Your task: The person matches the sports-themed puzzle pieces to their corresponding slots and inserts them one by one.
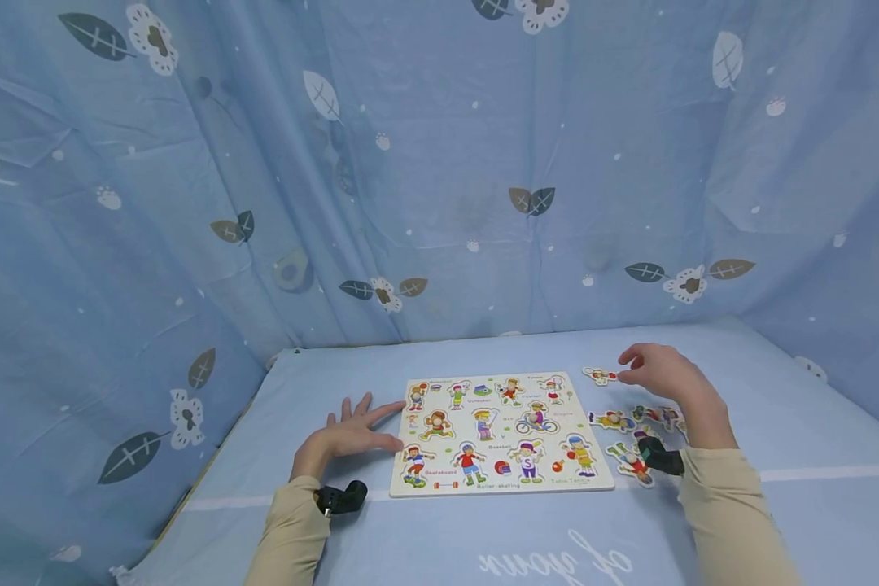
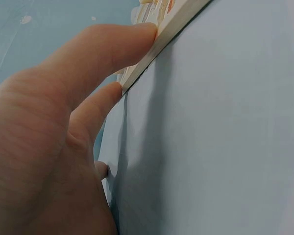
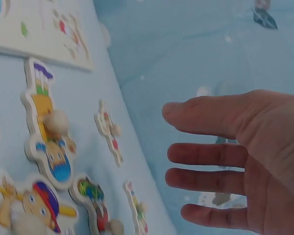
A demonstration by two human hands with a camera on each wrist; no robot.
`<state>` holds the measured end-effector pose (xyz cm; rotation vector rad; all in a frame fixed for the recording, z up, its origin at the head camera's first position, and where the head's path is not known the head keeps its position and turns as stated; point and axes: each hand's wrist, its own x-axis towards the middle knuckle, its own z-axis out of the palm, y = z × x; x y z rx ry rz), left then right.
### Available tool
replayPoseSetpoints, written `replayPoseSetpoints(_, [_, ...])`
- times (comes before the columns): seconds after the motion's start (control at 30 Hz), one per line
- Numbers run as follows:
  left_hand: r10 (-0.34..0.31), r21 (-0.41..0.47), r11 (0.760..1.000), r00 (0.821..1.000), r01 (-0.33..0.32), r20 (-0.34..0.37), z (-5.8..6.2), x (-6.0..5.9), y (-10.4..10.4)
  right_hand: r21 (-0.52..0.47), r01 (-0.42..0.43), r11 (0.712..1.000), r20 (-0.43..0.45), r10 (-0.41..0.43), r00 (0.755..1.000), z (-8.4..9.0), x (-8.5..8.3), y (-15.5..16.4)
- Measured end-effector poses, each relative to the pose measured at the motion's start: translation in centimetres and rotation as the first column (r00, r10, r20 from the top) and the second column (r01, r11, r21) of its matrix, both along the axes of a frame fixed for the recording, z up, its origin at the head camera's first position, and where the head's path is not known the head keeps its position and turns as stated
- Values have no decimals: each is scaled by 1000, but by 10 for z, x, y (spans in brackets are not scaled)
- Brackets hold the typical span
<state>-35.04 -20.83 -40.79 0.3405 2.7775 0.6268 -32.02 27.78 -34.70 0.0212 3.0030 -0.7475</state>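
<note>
Left hand [image 1: 347, 435] flat, fingers spread against puzzle board [image 1: 500, 433] left edge, right hand [image 1: 662, 376] relaxed, empty, hovering near far-right loose piece [image 1: 599, 375]

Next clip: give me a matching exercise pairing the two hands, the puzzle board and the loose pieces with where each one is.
Things:
1. left hand
2. right hand
3. puzzle board
4. loose pieces

Places:
A. lying on the cloth right of the board
B. fingers against the board's left edge
C. flat between the two hands
D. open above the far loose piece

Pairs: 1-B, 2-D, 3-C, 4-A
</note>
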Motion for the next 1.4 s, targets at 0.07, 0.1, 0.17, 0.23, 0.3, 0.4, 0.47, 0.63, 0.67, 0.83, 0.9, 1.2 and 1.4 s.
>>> replayPoseSetpoints(0.07, [2,-1,1000,1000,-2,3,-1,0,-1,-12,15,1000,6,-15,1000,-1,3,9])
replayPoseSetpoints(0.1, [2,1,1000,1000,-2,5,-2,0,-1,-21,19,1000,9,-19,1000,-2,5,13])
replayPoseSetpoints(0.17, [3,7,1000,1000,-3,10,-2,0,-2,-35,18,999,14,-17,1000,-4,7,20])
replayPoseSetpoints(0.23, [5,11,1000,1000,-5,16,-2,-1,-2,-53,14,999,24,-13,1000,-7,10,27])
replayPoseSetpoints(0.3, [7,14,1000,1000,-8,21,-1,-1,-2,-70,14,997,50,-10,999,-9,12,34])
replayPoseSetpoints(0.4, [9,14,1000,1000,-9,26,0,-2,-1,-89,38,995,126,-26,992,-13,15,43])
replayPoseSetpoints(0.47, [11,11,1000,1000,-11,28,0,-2,-1,-96,47,994,180,-29,983,-16,15,46])
replayPoseSetpoints(0.63, [7,9,1000,1000,-7,29,-1,-2,-1,-132,74,989,256,-38,966,-25,15,49])
replayPoseSetpoints(0.67, [5,10,1000,1000,-5,29,-1,-2,-1,-136,80,988,261,-42,965,-25,14,49])
replayPoseSetpoints(0.83, [2,12,1000,1000,-3,28,-1,-3,-1,-126,84,988,257,-49,965,-26,13,48])
replayPoseSetpoints(0.9, [6,9,1000,1000,-7,27,-2,-4,-2,-122,73,990,248,-41,968,-24,13,47])
replayPoseSetpoints(1.2, [7,9,1000,1000,-7,27,-2,-5,-2,-60,29,998,200,-16,980,-19,15,45])
replayPoseSetpoints(1.4, [9,8,1000,1000,-9,29,-2,-4,-2,-47,25,999,169,-16,986,-13,15,44])
